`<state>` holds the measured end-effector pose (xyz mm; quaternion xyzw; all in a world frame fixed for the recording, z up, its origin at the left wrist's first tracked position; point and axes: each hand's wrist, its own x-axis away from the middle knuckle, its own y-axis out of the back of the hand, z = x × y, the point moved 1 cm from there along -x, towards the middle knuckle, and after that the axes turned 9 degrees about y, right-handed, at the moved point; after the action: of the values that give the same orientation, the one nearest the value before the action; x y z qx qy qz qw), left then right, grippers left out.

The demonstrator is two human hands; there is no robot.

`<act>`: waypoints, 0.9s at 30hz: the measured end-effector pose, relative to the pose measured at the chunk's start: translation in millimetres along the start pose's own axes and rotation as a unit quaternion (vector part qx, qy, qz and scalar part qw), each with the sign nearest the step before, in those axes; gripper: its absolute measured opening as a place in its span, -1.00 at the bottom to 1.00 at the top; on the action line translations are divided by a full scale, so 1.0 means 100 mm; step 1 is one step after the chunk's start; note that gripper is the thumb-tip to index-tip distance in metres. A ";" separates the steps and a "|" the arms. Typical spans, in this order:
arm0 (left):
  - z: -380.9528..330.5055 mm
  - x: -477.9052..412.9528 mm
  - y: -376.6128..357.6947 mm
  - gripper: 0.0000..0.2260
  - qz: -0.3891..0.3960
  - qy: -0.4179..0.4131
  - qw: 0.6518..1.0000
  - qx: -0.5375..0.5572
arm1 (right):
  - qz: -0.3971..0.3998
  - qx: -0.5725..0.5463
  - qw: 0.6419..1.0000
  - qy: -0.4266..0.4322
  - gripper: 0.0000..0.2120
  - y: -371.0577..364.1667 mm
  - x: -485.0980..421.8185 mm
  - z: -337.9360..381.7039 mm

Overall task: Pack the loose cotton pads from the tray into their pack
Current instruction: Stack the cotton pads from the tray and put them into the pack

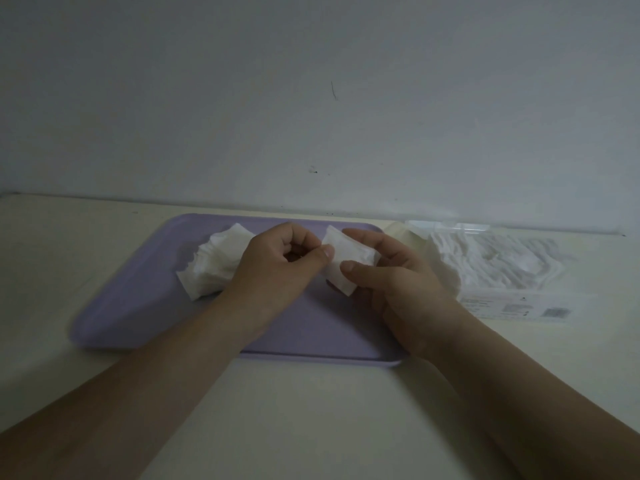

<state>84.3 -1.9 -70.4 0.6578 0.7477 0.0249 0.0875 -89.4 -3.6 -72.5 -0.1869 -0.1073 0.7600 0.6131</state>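
Heap of loose cotton pads (214, 261) centre-left of the frame, on lilac tray (138, 306). Small stack of pads (346, 258) at centre above it, pinched at one edge by left hand (273, 265), clasped between thumb and curled fingers of right hand (398, 285). Clear pack (502, 265) at right on table (311, 410), just beside the tray.

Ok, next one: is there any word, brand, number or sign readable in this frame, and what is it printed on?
Nothing can be quoted.
Pack, label strip along its near edge: small print, too blurred to read.
Dark square on that strip, perhaps a code: unreadable.
Tray and cotton pads: no print visible.
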 end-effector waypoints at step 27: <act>0.04 -0.12 0.23 -0.76 0.122 0.038 0.982 -0.136 | 0.040 0.524 0.840 0.131 -0.79 0.11 0.03 0.00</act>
<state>109.2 -10.5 -69.6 0.7242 0.6546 0.1619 0.1443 -99.4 -3.3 -77.0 0.0605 0.3960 0.6953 0.5967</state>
